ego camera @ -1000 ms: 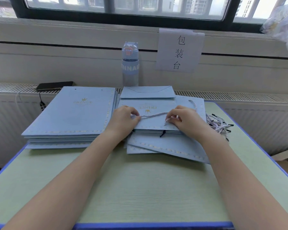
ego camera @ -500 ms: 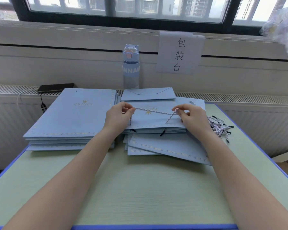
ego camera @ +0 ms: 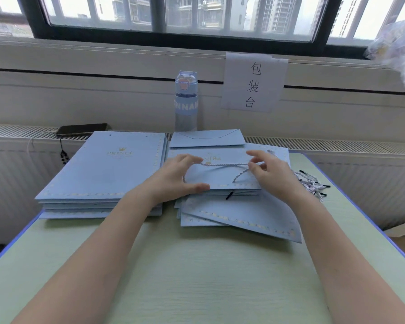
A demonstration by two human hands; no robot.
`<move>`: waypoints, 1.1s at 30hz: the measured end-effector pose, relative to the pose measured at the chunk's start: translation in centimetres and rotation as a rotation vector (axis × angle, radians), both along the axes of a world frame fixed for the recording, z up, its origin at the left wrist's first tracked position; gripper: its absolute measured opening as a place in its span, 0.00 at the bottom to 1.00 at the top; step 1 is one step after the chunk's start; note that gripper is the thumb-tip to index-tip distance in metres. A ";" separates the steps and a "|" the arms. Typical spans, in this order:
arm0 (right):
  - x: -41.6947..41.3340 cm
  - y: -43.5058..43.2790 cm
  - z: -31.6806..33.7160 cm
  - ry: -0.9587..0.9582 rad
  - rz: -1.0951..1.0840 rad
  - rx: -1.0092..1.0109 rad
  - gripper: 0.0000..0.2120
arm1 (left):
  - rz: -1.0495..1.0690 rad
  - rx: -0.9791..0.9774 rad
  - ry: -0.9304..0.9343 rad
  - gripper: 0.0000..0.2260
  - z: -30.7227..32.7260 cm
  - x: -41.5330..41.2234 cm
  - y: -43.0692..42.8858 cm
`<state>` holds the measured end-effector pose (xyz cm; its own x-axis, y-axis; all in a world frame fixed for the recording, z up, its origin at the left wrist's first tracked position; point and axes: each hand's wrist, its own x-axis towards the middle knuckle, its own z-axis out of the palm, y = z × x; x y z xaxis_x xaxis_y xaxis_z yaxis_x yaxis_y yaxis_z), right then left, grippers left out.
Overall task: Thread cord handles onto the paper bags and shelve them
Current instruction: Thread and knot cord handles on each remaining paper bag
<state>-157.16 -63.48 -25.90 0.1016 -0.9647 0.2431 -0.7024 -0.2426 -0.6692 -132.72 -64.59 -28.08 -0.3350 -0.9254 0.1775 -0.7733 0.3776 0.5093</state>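
A flat light-blue paper bag (ego camera: 222, 177) lies on top of a loose pile of the same bags (ego camera: 241, 218) at the table's centre right. A white twisted cord (ego camera: 222, 164) is stretched across it between my hands. My left hand (ego camera: 173, 178) hooks the cord's left end with curled fingers, its thumb resting on the bag's near edge. My right hand (ego camera: 271, 174) pinches the cord's right end between thumb and forefinger, and a short tail hangs down from there. A black cord tip (ego camera: 229, 195) sticks out under the bag's near edge.
A neat stack of blue bags (ego camera: 103, 174) fills the left of the green table (ego camera: 197, 277). Loose cords (ego camera: 311, 183) lie at the right edge. Behind stand a water bottle (ego camera: 186, 101), a dark phone (ego camera: 82, 129), a blue folded piece (ego camera: 206, 137) and a paper sign (ego camera: 253, 83).
Both hands moved the cord from the bag's near edge farther up across the bag and stretched it out. My left thumb has come down onto the bag's near edge.
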 end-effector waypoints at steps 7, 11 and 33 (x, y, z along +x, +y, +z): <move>-1.6 0.6 0.3 0.189 0.291 0.203 0.27 | -0.079 0.020 -0.114 0.23 -0.1 -0.4 0.3; -1.5 -0.6 -0.7 0.100 0.193 -0.105 0.21 | -0.064 -0.255 -0.152 0.24 0.2 -0.8 0.5; -0.8 0.2 1.8 -0.836 0.189 -0.503 0.15 | 0.158 -0.371 0.925 0.12 1.6 -1.3 0.9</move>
<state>-157.98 -63.27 -24.09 -0.1477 -0.7151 0.6832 0.0275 -0.6935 -0.7199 -134.05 -63.70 -26.46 0.2016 -0.7806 0.5916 -0.1891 0.5616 0.8055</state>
